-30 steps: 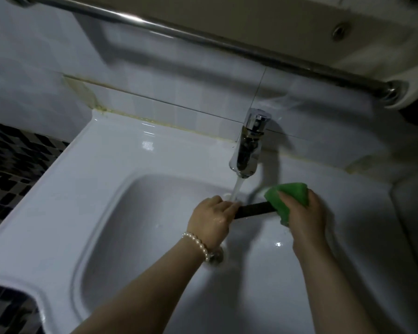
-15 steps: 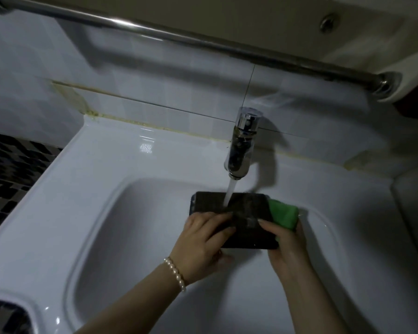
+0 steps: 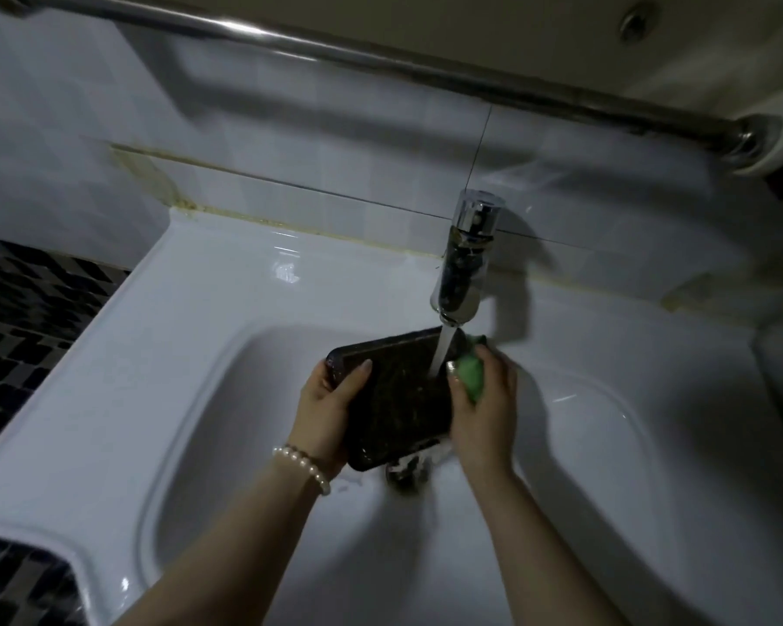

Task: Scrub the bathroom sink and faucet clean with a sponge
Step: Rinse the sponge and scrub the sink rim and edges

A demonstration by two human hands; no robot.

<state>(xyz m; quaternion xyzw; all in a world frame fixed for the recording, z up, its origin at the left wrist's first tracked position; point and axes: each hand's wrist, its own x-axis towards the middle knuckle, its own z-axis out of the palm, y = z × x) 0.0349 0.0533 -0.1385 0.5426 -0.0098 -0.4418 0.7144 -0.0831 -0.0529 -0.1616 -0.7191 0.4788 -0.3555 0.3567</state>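
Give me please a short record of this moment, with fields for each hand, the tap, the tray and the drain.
left hand: grips the left edge of the tray
right hand: holds the sponge at the tray's right edge
tap: running; the water lands on the tray
tray: dark, tilted, held over the sink bowl
drain: partly hidden under the tray
bracelet: pearls, on the left wrist
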